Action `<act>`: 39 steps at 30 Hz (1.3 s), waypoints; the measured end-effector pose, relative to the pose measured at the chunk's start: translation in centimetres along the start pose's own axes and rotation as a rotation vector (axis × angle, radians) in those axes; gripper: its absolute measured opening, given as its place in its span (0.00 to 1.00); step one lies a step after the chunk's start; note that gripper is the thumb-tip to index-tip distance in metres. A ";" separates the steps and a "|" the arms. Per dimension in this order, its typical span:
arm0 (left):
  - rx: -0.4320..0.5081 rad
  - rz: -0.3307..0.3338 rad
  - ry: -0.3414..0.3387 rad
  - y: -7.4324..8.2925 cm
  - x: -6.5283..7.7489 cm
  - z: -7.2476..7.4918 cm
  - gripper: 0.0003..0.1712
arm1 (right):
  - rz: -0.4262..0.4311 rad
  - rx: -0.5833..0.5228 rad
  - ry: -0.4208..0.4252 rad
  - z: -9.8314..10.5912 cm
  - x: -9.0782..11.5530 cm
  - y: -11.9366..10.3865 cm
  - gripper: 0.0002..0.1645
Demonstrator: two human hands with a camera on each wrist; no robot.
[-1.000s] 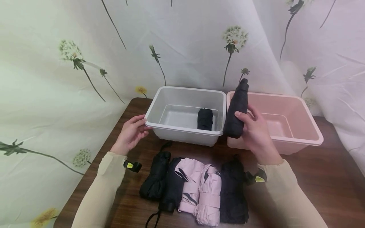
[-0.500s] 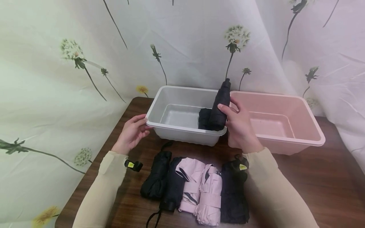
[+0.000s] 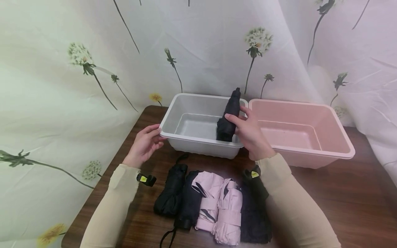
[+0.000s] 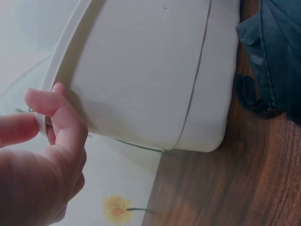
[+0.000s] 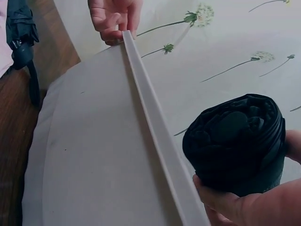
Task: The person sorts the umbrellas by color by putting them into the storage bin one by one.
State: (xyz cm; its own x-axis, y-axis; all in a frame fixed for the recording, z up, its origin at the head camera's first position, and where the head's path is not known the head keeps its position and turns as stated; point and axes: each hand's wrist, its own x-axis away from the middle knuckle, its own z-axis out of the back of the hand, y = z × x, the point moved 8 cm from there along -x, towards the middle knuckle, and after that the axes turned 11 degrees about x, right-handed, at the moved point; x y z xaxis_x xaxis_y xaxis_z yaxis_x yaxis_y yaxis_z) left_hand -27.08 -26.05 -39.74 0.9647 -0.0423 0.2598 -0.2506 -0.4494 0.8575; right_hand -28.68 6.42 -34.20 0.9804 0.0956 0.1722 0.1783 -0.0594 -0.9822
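My left hand pinches the rim of a pale grey plastic bin at its front left corner; the left wrist view shows thumb and fingers on that rim. With my right hand I grip a folded black umbrella, tilted over the right side of the grey bin. Its rounded fabric end shows in the right wrist view, beyond the bin's edge. Another black umbrella inside the bin is mostly hidden behind the held one, and their outlines merge.
A pink bin stands right beside the grey one. On the wooden table in front lie folded umbrellas in a row: black, dark, two pale pink, and a black one partly under my right wrist. A floral curtain hangs behind.
My right hand has carried the black umbrella left and slightly down, from between the bins to over the grey bin's right side. The left hand stays on the rim.
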 end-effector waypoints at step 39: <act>0.013 -0.014 -0.008 -0.2 -0.4 0.1 0.19 | 0.225 0.583 0.064 3.7 4.5 -4.2 0.37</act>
State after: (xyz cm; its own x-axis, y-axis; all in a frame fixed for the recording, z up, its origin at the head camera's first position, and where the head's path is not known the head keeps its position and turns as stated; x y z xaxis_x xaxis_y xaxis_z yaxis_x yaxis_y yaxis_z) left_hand -27.44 -26.07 -40.05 0.9688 -0.0431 0.2442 -0.2361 -0.4615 0.8551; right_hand -25.32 10.74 -29.53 0.9949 0.0831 -0.0574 -0.0906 0.4821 -0.8714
